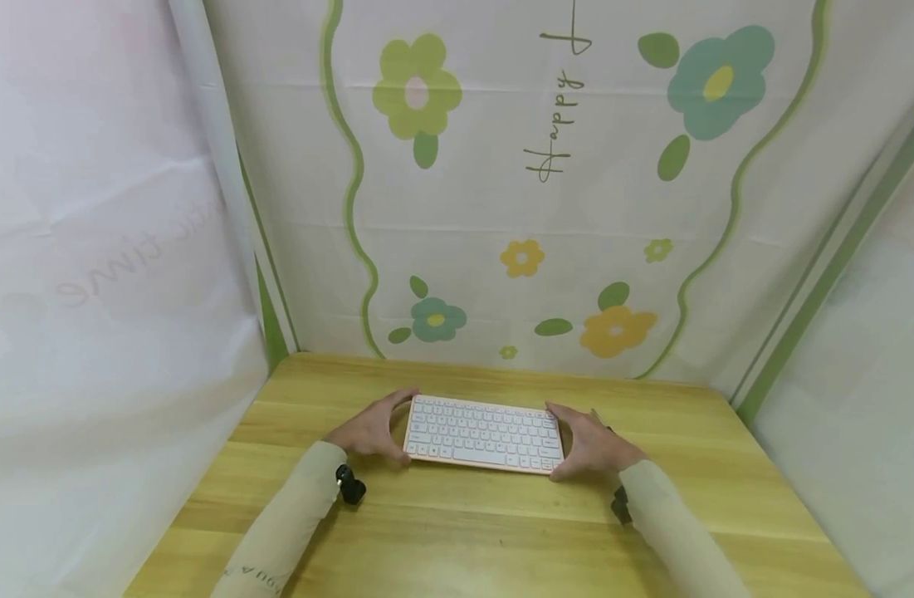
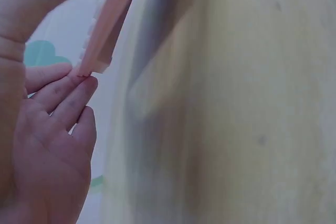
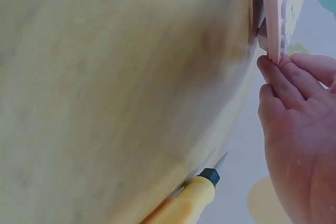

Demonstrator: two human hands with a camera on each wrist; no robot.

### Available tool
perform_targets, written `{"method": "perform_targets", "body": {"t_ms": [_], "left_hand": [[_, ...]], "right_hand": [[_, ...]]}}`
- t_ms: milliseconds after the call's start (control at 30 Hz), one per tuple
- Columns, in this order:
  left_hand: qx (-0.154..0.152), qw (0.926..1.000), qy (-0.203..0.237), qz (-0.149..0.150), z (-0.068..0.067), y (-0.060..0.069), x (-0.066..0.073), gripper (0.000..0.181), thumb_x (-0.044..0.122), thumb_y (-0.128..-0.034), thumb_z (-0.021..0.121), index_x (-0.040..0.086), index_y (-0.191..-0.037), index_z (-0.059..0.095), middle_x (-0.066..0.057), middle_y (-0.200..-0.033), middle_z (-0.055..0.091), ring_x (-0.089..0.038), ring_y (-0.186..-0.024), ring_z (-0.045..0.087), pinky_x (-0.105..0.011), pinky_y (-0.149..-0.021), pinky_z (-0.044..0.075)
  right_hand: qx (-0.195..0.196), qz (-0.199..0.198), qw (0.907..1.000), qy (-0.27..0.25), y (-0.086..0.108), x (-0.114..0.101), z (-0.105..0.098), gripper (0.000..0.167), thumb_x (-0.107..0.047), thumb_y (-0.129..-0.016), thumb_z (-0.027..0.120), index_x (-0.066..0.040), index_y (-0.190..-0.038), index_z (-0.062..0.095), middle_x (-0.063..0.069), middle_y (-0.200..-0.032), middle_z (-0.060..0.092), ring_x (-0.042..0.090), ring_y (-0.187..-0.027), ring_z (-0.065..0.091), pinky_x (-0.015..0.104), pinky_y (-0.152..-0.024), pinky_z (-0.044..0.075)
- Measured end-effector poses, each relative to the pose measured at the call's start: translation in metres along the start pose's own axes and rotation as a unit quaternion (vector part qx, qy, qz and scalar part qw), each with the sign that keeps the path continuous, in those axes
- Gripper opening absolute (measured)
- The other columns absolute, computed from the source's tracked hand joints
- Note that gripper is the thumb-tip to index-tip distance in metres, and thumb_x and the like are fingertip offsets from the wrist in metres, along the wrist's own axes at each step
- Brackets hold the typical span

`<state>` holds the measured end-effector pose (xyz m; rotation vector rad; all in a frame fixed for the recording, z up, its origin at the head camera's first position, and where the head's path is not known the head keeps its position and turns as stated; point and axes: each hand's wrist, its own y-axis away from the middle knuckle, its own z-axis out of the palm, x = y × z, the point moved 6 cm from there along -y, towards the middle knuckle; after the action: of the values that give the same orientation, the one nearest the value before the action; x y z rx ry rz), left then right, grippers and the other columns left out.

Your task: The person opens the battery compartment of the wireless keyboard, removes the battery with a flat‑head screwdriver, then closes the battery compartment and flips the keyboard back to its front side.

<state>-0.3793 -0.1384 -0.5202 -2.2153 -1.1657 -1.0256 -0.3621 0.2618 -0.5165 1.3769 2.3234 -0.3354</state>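
Observation:
A white keyboard with a pink edge (image 1: pixel 485 433) is held between the two hands over the wooden table. The left hand (image 1: pixel 372 428) pinches its left end, thumb at the near corner and fingers at the far corner. At the right end, the right hand (image 1: pixel 593 443) grips the near and far corners the same way. In the left wrist view the fingertips of the left hand (image 2: pixel 58 124) touch the pink edge (image 2: pixel 107 27). The right wrist view has the right hand's fingertips (image 3: pixel 273 65) against the keyboard's corner (image 3: pixel 273 19), with its underside raised from the table.
A yellow-handled tool (image 3: pixel 191 200) with a black collar and pointed metal tip lies on the table (image 1: pixel 457 531), beyond the right hand. White curtains with printed flowers (image 1: pixel 416 93) stand behind the table and at both sides.

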Motion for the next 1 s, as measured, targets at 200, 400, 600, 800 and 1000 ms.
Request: {"method": "perform_targets", "body": {"t_ms": [200,400,600,800,1000], "left_hand": [[0.017,0.999,0.031,0.029,-0.007,0.004,0.018,0.128,0.018,-0.0648,0.099,0.012,-0.168,0.023,-0.014,-0.175,0.027,-0.038,-0.164,0.019,-0.063,-0.131,0.018],[0.029,0.9963,0.057,0.058,-0.016,0.003,0.043,0.126,0.009,-0.0695,0.096,0.012,-0.169,0.019,-0.014,-0.175,0.026,-0.036,-0.164,0.02,-0.06,-0.132,0.018],[0.045,0.9926,0.072,0.087,-0.024,-0.002,0.065,0.126,0.007,-0.0701,0.095,0.011,-0.17,0.017,-0.008,-0.175,0.028,-0.035,-0.164,0.021,-0.058,-0.133,0.018],[0.053,0.9868,0.096,0.119,-0.031,-0.011,0.088,0.123,0.012,-0.0718,0.095,0.007,-0.169,0.019,-0.01,-0.173,0.032,-0.036,-0.163,0.024,-0.06,-0.132,0.018],[0.057,0.983,0.108,0.137,-0.033,-0.019,0.107,0.12,0.016,-0.0724,0.096,0.006,-0.167,0.024,-0.012,-0.17,0.038,-0.037,-0.162,0.028,-0.061,-0.132,0.019]], "right_hand": [[-0.018,0.004,0.9998,0.01,0.0,-0.002,-0.002,0.137,-0.053,-0.061,0.1,-0.002,-0.166,0.028,0.019,-0.169,0.038,0.042,-0.155,0.039,0.068,-0.127,0.026],[-0.012,-0.053,0.9982,0.027,-0.006,-0.03,-0.026,0.133,-0.056,-0.067,0.096,0.003,-0.165,0.027,0.025,-0.167,0.038,0.049,-0.152,0.041,0.063,-0.123,0.038],[-0.016,-0.098,0.9949,0.018,-0.024,-0.076,-0.053,0.131,-0.06,-0.073,0.091,0.0,-0.167,0.021,0.023,-0.171,0.03,0.047,-0.151,0.043,0.061,-0.126,0.034],[-0.006,-0.128,0.9917,0.001,-0.04,-0.124,-0.075,0.125,-0.06,-0.076,0.09,-0.008,-0.169,0.023,0.017,-0.174,0.028,0.042,-0.159,0.031,0.064,-0.126,0.032],[-0.028,-0.136,0.9904,0.005,-0.054,-0.164,-0.082,0.124,-0.063,-0.079,0.086,-0.01,-0.17,0.021,0.013,-0.176,0.025,0.036,-0.161,0.029,0.06,-0.128,0.032]]}}
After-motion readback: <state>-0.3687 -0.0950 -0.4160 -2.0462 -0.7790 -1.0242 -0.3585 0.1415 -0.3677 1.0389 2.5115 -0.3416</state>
